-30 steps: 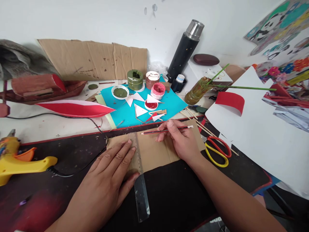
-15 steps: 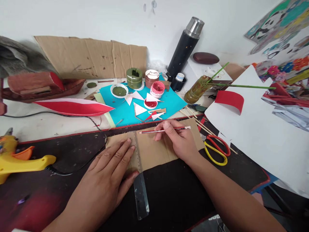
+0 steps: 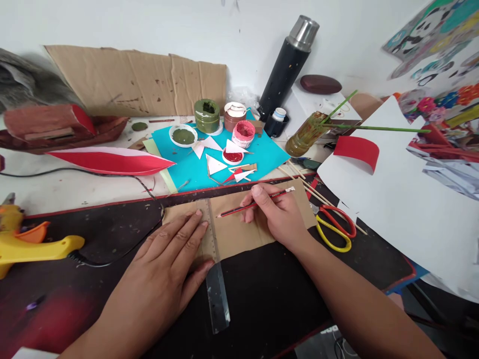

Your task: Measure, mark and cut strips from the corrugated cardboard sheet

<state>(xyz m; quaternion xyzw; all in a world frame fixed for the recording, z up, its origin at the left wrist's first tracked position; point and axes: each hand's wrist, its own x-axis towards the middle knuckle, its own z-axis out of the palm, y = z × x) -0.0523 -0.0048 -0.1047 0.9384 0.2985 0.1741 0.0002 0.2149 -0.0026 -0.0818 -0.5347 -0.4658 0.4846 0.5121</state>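
A brown cardboard piece [image 3: 239,232] lies on the dark mat [image 3: 269,294] in front of me. A clear plastic ruler [image 3: 216,279] runs across it towards me. My left hand [image 3: 164,269] lies flat with fingers spread, pressing the ruler and cardboard down. My right hand [image 3: 279,217] is closed on a red pencil [image 3: 254,203], whose tip rests on the cardboard right next to the ruler's edge.
Red-and-yellow scissors [image 3: 335,229] and wooden skewers [image 3: 310,189] lie right of the cardboard. A yellow glue gun [image 3: 33,244] sits at the left. Paint pots [image 3: 243,133] and paper triangles rest on a blue sheet [image 3: 262,157] behind. A black flask [image 3: 286,67] leans against the wall. White paper [image 3: 404,209] covers the right.
The pencil has tilted, its tip dropping down along the ruler's edge towards me. My left hand has stayed on the ruler.
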